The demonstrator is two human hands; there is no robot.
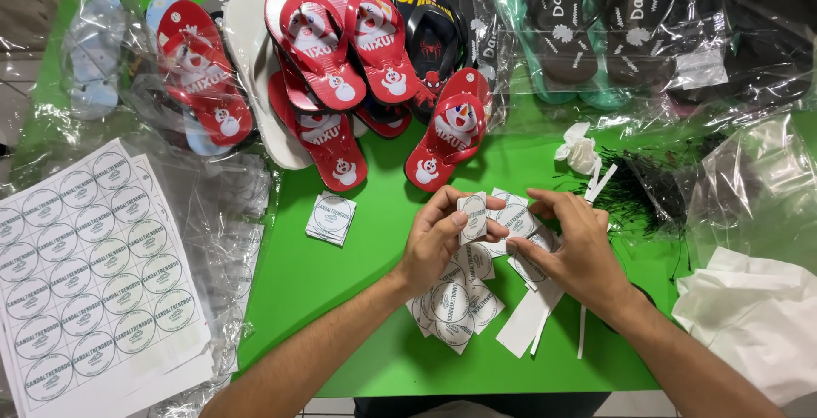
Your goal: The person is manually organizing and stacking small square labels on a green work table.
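My left hand (438, 239) pinches a small white square sticker with a round printed label (473, 214), held upright above the green table (340, 316). My right hand (572, 243) rests beside it with its fingers on another cut sticker square (516, 219). Under both hands lies a loose pile of several cut sticker squares (455, 306) and white paper strips (532, 320). A small stack of the same squares (331, 216) lies apart to the left.
Sheets of round stickers (85, 273) lie at the left over clear plastic bags (230, 214). Red flip-flops (340, 52) and dark flip-flops (587, 18) line the far edge. Black plastic tag ties (647, 188), a crumpled white scrap (581, 150) and white paper (757, 316) sit at the right.
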